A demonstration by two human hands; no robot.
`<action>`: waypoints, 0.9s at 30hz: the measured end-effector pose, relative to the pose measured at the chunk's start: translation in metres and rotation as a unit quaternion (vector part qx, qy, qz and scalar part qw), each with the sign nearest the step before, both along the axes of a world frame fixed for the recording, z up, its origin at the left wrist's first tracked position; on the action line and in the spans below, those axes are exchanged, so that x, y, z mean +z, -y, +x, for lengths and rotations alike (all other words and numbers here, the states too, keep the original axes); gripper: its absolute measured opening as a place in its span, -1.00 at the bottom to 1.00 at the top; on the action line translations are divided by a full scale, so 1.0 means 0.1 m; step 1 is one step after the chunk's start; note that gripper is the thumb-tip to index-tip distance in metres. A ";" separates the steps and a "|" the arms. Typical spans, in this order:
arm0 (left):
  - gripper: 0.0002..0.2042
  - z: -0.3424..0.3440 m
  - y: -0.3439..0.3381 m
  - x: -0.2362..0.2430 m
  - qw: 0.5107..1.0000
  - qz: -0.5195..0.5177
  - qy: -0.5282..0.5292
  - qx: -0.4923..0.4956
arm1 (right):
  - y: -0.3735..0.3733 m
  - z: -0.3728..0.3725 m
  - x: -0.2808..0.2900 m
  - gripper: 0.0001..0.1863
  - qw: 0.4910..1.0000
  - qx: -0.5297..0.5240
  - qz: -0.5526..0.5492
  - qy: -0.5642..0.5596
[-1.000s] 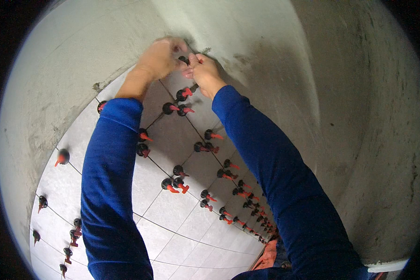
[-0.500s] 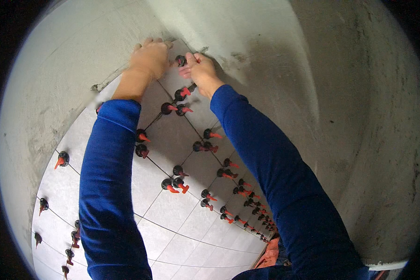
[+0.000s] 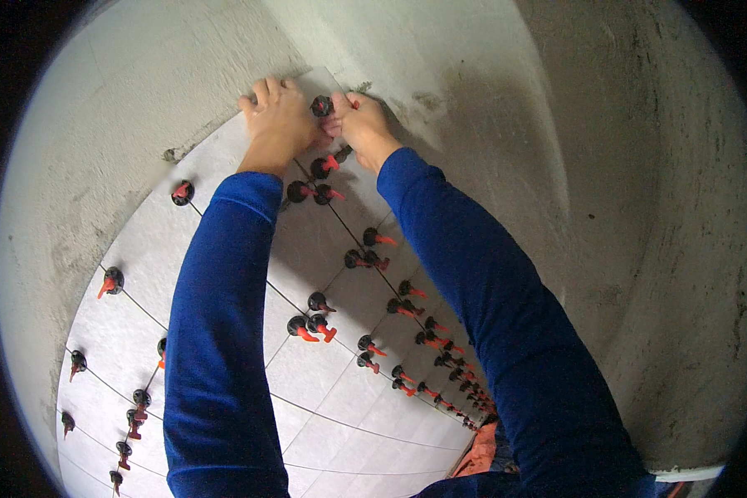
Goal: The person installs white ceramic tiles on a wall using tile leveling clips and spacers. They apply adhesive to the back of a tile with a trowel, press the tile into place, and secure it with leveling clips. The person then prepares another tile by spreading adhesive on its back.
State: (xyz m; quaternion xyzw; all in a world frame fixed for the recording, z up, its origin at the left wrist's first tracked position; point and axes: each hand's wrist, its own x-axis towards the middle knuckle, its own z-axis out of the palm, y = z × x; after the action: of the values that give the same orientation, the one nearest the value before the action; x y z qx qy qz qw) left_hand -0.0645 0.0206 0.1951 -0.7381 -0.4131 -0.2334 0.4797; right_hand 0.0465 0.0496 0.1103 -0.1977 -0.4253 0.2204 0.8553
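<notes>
Pale grey tiles (image 3: 332,332) cover a surface that comes to a corner at the top. Near that corner, my left hand (image 3: 280,124) lies over a tile, its fingers bent and apart at the upper edge. My right hand (image 3: 363,129) is at the tile's right edge, fingers curled in; whatever they close on is hidden, though a speck of red shows by them. Between both hands sits a black tile leveler (image 3: 322,105). Just below are more levelers, one with a bright red handle (image 3: 330,163) and another (image 3: 299,192) on the joint.
Rows of black-and-red levelers (image 3: 315,328) stick up along the tile joints, several more at the left (image 3: 112,282). Bare grey plaster (image 3: 622,249) borders the tiles on the right and at the top left. Orange cloth (image 3: 477,452) shows at the bottom.
My left hand has shifted right, closer to my right hand, and its forearm with it, uncovering a leveler at the upper left. The right hand has barely moved.
</notes>
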 end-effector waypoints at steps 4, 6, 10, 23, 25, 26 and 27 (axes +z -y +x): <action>0.01 0.01 -0.01 -0.02 1.000 0.015 0.002 0.007 | 0.28 0.18 -0.15 -0.67 0.958 -0.282 -0.009 0.048; 0.02 0.02 0.01 -0.02 1.000 0.009 0.004 0.018 | 0.43 0.28 -0.30 -0.70 0.950 -0.308 0.016 0.046; 0.03 0.08 0.06 -0.01 0.999 -0.012 0.015 0.035 | 0.53 0.39 -0.55 -0.81 0.927 -0.361 -0.033 0.098; 0.05 0.02 -0.01 -0.05 1.000 0.022 0.002 0.006 | 0.34 0.45 -0.80 -0.85 0.873 -0.414 -0.064 0.249; 0.04 0.02 -0.02 -0.06 1.000 0.022 0.000 -0.001 | 0.34 0.46 -0.80 -0.85 0.873 -0.412 -0.039 0.259; 0.04 0.01 -0.02 -0.05 1.000 0.018 -0.003 -0.003 | 0.34 0.46 -0.80 -0.84 0.875 -0.405 -0.046 0.261; 0.04 0.01 -0.02 -0.05 1.000 0.018 -0.004 -0.002 | 0.34 0.46 -0.80 -0.85 0.871 -0.410 -0.041 0.269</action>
State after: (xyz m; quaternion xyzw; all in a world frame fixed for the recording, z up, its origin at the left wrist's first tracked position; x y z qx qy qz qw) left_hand -0.0636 0.0224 0.1899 -0.7308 -0.4054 -0.2384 0.4947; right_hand 0.0922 0.0158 0.0302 -0.4410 -0.5100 -0.1945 0.7125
